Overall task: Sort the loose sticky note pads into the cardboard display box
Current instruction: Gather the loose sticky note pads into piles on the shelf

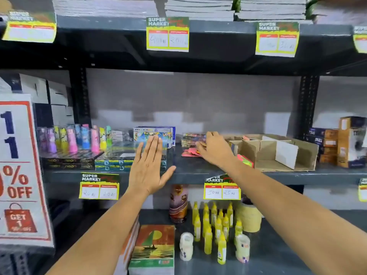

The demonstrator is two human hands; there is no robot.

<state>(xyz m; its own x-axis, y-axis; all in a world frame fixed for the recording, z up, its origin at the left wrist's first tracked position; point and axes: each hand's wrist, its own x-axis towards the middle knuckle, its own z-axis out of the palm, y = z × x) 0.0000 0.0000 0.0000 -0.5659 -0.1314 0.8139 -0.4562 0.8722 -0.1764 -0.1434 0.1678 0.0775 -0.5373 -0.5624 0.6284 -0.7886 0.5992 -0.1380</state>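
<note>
A brown cardboard display box (301, 153) with white dividers lies on the middle shelf at the right. Loose pink sticky note pads (189, 152) lie on the shelf just left of it, with a short stack of pads (191, 138) behind them. A bright pink and green pad (245, 160) sits at the box's front left corner. My right hand (215, 149) reaches over the loose pads, fingers curled down on them; whether it grips one is hidden. My left hand (149, 167) hovers flat and open in front of the shelf, holding nothing.
Coloured marker-like tubes (75, 139) and flat boxed packs (119, 159) fill the shelf's left side. Brown product boxes (341, 143) stand at the right. Yellow glue bottles (214, 225) and a paper ream (153, 247) sit on the lower shelf. Price tags hang from shelf edges.
</note>
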